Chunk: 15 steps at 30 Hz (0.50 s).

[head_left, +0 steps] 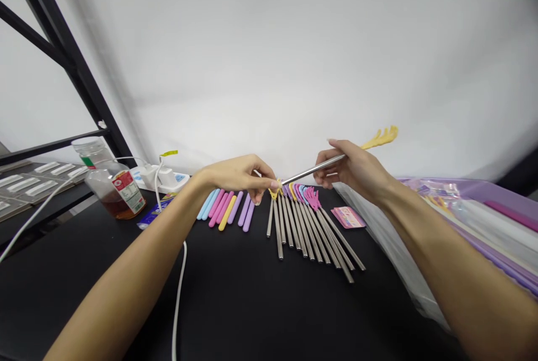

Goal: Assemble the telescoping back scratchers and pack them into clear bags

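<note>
Steel back scratcher, probably light, stiff and slippery, best held mid-shaft: closed inside right grip; left grip pinched near its tip, hold unclear.

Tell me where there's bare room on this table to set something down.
Use the black tabletop below the tips of the steel rods with coloured plastic heads, right of the white cable. A narrower patch lies between those rods and the clear plastic bag. It's crowded along the rods and the pastel rubbery sticks.
</note>
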{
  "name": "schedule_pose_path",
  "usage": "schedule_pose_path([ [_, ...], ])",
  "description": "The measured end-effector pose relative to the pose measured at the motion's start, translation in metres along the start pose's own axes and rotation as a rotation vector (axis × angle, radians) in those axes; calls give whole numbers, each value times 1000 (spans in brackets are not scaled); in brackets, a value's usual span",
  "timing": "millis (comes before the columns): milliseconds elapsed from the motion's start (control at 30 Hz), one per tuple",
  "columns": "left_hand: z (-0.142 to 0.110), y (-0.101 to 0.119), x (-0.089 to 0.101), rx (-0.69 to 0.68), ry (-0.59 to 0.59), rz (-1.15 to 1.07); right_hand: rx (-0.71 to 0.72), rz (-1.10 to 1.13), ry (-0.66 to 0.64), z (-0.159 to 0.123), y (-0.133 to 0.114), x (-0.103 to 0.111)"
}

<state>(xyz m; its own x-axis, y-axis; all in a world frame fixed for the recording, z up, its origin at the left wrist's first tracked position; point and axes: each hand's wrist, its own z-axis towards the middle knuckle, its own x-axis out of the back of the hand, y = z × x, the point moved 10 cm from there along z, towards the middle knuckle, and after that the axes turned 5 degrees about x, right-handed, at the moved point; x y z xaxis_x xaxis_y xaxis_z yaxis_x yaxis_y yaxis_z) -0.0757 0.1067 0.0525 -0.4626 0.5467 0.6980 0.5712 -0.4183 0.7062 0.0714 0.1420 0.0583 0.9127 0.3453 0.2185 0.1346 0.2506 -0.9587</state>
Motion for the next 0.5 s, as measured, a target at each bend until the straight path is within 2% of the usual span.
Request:
schedule_pose_path([
  [133, 1, 0, 1, -3, 11, -35, 61, 12, 26, 0, -4, -3],
  [300, -3, 4, 14, -37, 144, -101, 68, 21, 28, 0, -2, -1],
  [500, -6, 10, 14, -69, 129, -62, 95, 198, -73, -1, -4, -11],
])
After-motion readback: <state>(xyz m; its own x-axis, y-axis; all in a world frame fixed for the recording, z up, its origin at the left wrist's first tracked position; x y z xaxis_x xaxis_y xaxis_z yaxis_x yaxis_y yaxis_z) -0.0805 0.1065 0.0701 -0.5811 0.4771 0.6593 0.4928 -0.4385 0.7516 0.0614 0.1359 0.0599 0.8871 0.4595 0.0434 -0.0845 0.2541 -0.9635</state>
